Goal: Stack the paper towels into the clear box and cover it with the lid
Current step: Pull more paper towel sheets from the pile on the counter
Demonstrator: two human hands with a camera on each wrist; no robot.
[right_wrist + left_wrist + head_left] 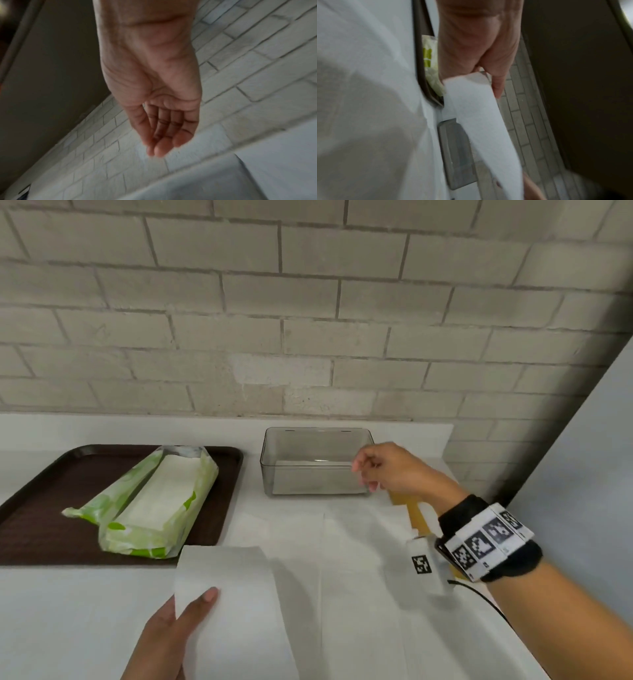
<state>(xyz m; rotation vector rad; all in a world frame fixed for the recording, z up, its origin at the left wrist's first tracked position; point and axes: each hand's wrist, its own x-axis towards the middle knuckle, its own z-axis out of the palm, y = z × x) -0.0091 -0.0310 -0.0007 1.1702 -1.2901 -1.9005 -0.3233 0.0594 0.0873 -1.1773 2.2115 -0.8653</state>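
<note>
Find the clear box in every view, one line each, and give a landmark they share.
Head: clear box, centre, against the wall, right of the brown tray.
Left wrist: low centre, partly behind the held paper towel.
Right wrist: not in it.
Shared landmark: the brick wall.

Soft even light, blurred wrist views

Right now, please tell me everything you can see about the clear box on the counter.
The clear box is a rectangular container of transparent, slightly grey plastic with rounded corners and an open top; no lid is on it. It stands upright on the white counter, close to the brick wall and right of the brown tray. At least one white paper towel seems to lie flat on its bottom. The right hand hovers at its right end; whether they touch is unclear.
</note>
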